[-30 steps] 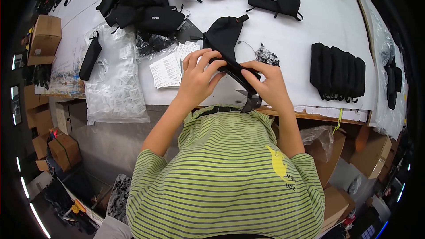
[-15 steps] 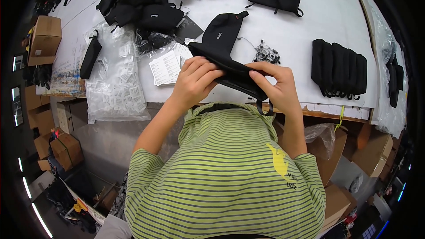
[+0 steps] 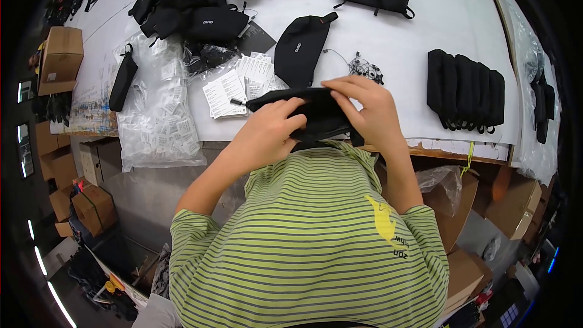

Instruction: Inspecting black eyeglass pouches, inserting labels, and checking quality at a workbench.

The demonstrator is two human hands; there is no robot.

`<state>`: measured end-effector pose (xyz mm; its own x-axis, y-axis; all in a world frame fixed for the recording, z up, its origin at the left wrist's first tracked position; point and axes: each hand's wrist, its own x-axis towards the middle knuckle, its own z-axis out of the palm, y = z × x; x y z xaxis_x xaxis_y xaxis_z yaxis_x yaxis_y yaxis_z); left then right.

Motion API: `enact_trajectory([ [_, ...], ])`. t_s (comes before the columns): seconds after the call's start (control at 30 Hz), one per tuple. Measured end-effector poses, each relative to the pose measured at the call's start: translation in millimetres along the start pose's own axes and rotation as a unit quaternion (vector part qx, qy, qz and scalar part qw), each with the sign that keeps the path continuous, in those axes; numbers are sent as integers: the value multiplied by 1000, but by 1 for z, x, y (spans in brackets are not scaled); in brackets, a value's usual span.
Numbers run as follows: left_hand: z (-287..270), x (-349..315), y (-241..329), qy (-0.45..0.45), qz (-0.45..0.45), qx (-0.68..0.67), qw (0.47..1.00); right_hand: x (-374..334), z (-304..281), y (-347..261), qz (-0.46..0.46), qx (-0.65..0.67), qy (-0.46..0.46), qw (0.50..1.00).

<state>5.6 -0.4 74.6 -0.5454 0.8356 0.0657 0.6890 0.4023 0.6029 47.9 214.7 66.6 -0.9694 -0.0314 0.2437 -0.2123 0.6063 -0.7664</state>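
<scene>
Between my hands, just above the table's near edge, is a black zippered pouch [image 3: 319,115], its mouth spread apart. My left hand [image 3: 276,127] grips its left side, the fingers curled at the opening and partly hidden inside. My right hand [image 3: 364,106] pinches the far rim between thumb and fingers. A zipper pull sticks out at the pouch's left end. Just beyond it, another black pouch [image 3: 302,51] lies flat on the table. Printed white cards [image 3: 226,94] lie left of the held pouch, and a tangle of black tag strings [image 3: 364,68] lies beyond my right hand.
A heap of black pouches [image 3: 182,6] covers the far left. A clear bag of small white packets [image 3: 161,121] hangs over the near edge, with a narrow black pouch [image 3: 123,79] beside it. Several pouches stand in a row [image 3: 466,91] at right. Cardboard boxes [image 3: 62,54] flank the table.
The held pouch has come nearer my body and its mouth has opened wider. My left fingers have moved into the opening; my right hand has shifted slightly left along the rim.
</scene>
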Motion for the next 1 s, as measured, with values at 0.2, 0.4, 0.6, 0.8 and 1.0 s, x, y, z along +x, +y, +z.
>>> enact_trajectory([
  [0.2,-14,-4,-2,24,-72,-108,991,-7,-9,26,147,364,-99,914],
  [0.4,-23,1,-4,102,-141,-175,969,-35,6,39,173,313,-195,913],
  [0.6,-28,-13,-23,102,-264,-156,946,-33,-28,41,200,391,-167,883],
  [0.8,-27,-28,-24,2,-306,-202,930,-38,-61,69,248,191,-53,948],
  [1.0,-6,-36,-23,-150,-236,-425,861,-23,-31,69,308,591,303,681],
])
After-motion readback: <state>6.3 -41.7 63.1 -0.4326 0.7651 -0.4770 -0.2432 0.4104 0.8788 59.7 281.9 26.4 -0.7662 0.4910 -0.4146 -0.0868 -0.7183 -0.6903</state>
